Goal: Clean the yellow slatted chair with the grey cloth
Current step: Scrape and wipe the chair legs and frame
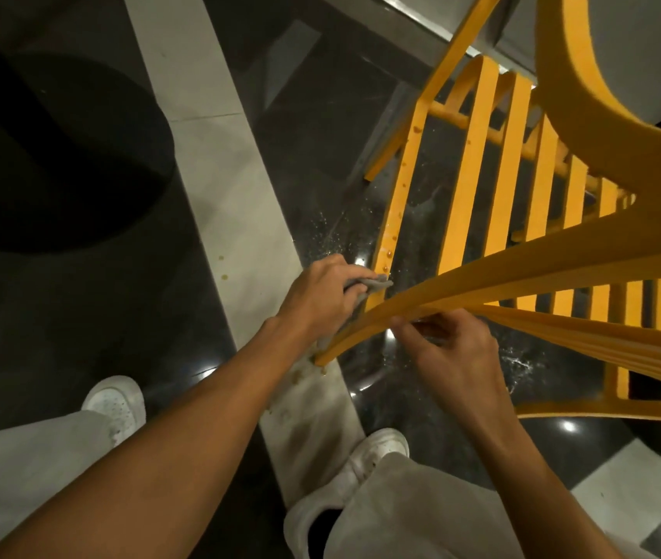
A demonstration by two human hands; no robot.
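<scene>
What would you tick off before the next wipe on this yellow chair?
1. The left hand grips the grey cloth: ok.
2. Cloth touches the yellow slatted chair at its side rail: ok.
3. The right hand holds the curved back rail: ok.
4. Side rail free of brown drops: not ok.
5. Cloth clean enough: cannot tell.
6. The floor dry beside the chair: not ok, splashes.

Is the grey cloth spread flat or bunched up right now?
Bunched: the left hand grips the grey cloth in a wad against a slat of the yellow chair.
</scene>
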